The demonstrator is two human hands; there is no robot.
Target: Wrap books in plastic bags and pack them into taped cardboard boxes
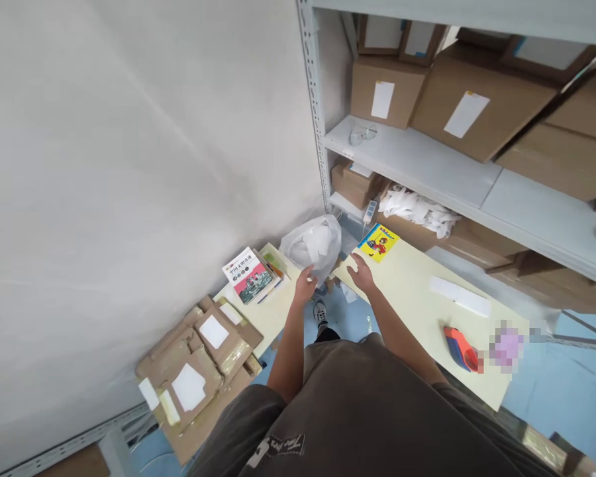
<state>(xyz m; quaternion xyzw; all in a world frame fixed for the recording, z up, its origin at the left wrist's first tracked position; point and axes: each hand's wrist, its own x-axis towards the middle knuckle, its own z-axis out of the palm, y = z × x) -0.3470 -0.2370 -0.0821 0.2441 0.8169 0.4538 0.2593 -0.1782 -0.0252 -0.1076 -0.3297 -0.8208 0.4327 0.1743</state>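
My left hand (305, 285) hangs in the air by the front of a clear plastic bag (334, 240) with white material inside. Its thumb and fingers look loosely curved and apart, holding nothing that I can see. Over the inner edge of the right-hand cream table (412, 275) is my right hand (361, 273), thumb and fingers spread, with nothing in it. Just beyond that hand, a yellow book (379, 243) with a red figure on its cover lies at the table's far corner. A pile of books (252, 277) sits on the left table, to the left of my left hand.
Flattened cardboard packages (223, 358) with white labels cover the near left. On the right table lie a white strip (459, 296), a red and blue tape dispenser (459, 349) and a blurred purple item (506, 348). Shelves (427, 152) with cardboard boxes (387, 89) rise behind.
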